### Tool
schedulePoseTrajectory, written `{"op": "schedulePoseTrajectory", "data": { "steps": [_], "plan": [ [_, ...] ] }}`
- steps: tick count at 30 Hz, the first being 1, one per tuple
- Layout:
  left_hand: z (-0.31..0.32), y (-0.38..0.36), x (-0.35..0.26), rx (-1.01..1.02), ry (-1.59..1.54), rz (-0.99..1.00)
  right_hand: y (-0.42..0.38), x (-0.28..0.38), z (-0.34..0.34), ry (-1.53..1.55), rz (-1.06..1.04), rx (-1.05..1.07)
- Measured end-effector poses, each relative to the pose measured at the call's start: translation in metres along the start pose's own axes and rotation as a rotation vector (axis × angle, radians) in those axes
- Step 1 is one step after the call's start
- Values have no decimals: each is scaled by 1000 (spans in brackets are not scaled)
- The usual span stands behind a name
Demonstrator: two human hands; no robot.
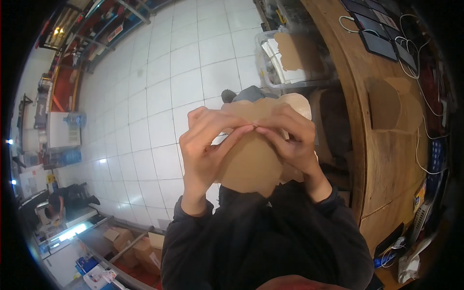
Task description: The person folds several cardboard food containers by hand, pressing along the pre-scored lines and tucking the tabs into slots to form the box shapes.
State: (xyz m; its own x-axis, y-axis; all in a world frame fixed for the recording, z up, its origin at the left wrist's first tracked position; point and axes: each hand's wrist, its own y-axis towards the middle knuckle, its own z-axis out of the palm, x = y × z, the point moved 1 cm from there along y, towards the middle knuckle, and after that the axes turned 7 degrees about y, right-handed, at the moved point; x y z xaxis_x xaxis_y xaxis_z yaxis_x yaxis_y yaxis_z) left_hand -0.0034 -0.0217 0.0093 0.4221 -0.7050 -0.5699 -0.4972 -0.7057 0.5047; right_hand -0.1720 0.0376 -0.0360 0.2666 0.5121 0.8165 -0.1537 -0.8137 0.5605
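A brown cardboard piece (251,166) with a wavy, scalloped edge is held up in front of my chest. My left hand (200,140) pinches it between thumb and forefinger near its middle. From the other side, my right hand (295,137) pinches at the same spot, the fingertips of both hands almost meeting. A raised bit of the cardboard shows between the fingertips. Behind my fingers, more cardboard with a scalloped outline (297,102) spreads out toward the upper right, partly hidden by my right hand.
On my right runs a wooden table (345,48) bearing tablets (372,43), white cables and a folded cardboard piece (386,104). A clear plastic bin (295,86) of cardboard stands ahead. White floor tiles (164,72) stretch leftward. Another person (67,205) is at lower left, near shelved boxes (145,251).
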Motion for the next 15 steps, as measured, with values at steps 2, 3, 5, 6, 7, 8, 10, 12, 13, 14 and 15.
{"op": "schedulePoseTrajectory", "data": {
  "steps": [2,3,5,6,7,8,10,12,13,14,15],
  "plan": [
    [-2,2,-2,27,0,-1,1,2,-2,19,55,55],
    [-1,2,-2,54,-1,2,2,2,-3,38,98,63],
    [0,4,2,77,-52,-23,1,2,-2,57,146,74],
    [0,5,5,95,-100,-41,1,1,1,96,156,53],
    [1,5,7,96,-99,-44,1,-1,3,136,166,31],
    [2,5,9,112,-159,-107,0,-2,4,138,168,32],
    [4,6,13,128,-220,-169,-2,-7,5,170,215,1],
    [6,7,17,171,-237,-137,-8,-10,4,166,230,-26],
    [9,6,22,172,-239,-140,-11,-11,4,162,245,-53],
    [14,5,30,85,-398,-275,-12,-12,5,160,248,-52],
    [19,2,38,-4,-557,-408,-12,-12,5,144,226,-128]
  ]
}}
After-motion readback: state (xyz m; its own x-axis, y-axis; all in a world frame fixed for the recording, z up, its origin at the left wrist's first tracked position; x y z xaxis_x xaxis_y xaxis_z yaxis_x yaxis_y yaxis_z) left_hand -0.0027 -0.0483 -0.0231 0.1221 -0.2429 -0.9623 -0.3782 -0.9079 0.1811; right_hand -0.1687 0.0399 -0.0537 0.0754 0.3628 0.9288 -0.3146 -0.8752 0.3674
